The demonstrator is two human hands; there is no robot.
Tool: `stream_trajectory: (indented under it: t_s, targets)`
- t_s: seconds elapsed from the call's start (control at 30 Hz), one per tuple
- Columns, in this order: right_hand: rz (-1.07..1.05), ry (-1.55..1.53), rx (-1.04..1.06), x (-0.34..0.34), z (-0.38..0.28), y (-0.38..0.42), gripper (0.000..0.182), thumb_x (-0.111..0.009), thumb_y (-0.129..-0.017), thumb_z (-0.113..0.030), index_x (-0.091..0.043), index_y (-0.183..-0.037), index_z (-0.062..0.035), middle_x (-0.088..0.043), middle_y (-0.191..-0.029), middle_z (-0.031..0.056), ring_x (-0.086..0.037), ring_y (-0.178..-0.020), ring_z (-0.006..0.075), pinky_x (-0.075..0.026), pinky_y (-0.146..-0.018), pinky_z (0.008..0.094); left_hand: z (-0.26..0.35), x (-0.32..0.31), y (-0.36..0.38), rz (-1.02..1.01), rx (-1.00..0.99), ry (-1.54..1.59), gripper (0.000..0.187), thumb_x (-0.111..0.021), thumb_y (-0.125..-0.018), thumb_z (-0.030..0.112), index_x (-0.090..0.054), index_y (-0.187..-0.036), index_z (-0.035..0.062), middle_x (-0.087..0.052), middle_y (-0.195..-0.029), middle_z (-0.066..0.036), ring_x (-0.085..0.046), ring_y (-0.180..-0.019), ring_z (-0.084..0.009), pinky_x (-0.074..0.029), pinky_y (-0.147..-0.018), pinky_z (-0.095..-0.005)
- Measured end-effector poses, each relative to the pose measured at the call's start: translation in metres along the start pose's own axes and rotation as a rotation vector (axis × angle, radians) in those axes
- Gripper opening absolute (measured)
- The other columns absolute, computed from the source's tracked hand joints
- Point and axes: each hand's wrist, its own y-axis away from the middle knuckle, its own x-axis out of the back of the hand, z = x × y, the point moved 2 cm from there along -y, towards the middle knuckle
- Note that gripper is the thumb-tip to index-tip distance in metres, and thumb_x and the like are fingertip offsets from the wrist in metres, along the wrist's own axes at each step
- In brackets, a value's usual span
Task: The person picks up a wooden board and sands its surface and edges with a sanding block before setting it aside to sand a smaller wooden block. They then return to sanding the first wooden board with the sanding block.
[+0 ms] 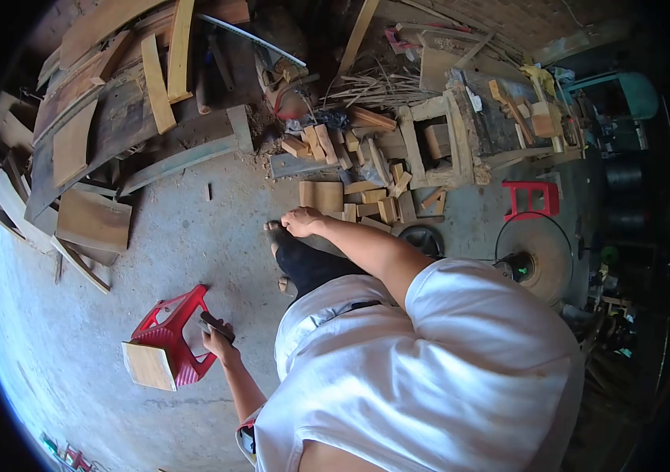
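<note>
My left hand point(217, 337) is closed around a small dark flat object point(215, 324), right beside a red plastic stool point(170, 334) that lies tipped on the concrete floor. A pale wooden board point(149, 366) sits against the stool's near end. My right hand point(303, 222) reaches forward, its fingers curled with nothing seen in them, above my dark trouser leg point(311, 267) and sandalled foot point(276, 234). My white shirt point(429, 370) fills the lower right of the view.
Short wood offcuts point(358, 200) are heaped on the floor beyond my foot. Long planks and curved boards point(107, 118) are stacked at the upper left. A second red stool point(531, 198), a round metal disc point(543, 252) and a cluttered workbench point(500, 118) stand to the right.
</note>
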Motion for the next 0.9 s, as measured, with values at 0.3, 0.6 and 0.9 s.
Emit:
stream_trajectory:
  t_s: [0.3, 0.6, 0.9]
  targets:
    - [-0.003, 0.037, -0.107, -0.102, 0.107, 0.105, 0.024, -0.053, -0.084, -0.021, -0.07, -0.097, -0.0089, -0.07, -0.104, 0.019, -0.068, -0.098, 0.037, -0.052, -0.082, 0.0496, -0.079, 0.031, 0.076, 0.057, 0.134, -0.095, 0.029, -0.063, -0.096, 0.023, -0.055, -0.116, 0.0039, -0.067, -0.086, -0.013, -0.062, -0.058, -0.0194, -0.049, -0.046, -0.0294]
    - [-0.027, 0.049, -0.164, -0.118, 0.182, 0.191, 0.028, -0.059, -0.088, -0.025, -0.071, -0.11, -0.0117, -0.069, -0.114, 0.0147, -0.065, -0.11, 0.0313, -0.05, -0.093, 0.0405, -0.061, 0.006, 0.081, 0.04, -0.084, -0.032, 0.023, -0.067, -0.091, 0.015, -0.061, -0.107, 0.0001, -0.07, -0.085, -0.01, -0.071, -0.07, -0.0213, -0.056, -0.062, -0.032]
    - [0.001, 0.085, -0.087, -0.06, 0.113, 0.155, 0.029, -0.058, -0.088, -0.024, -0.07, -0.113, -0.0134, -0.067, -0.119, 0.0141, -0.062, -0.113, 0.0337, -0.049, -0.097, 0.0425, -0.054, -0.023, 0.085, 0.02, -0.259, 0.045, 0.017, -0.07, -0.091, 0.017, -0.066, -0.1, 0.0028, -0.069, -0.079, -0.006, -0.066, -0.066, -0.0129, -0.052, -0.058, -0.0281]
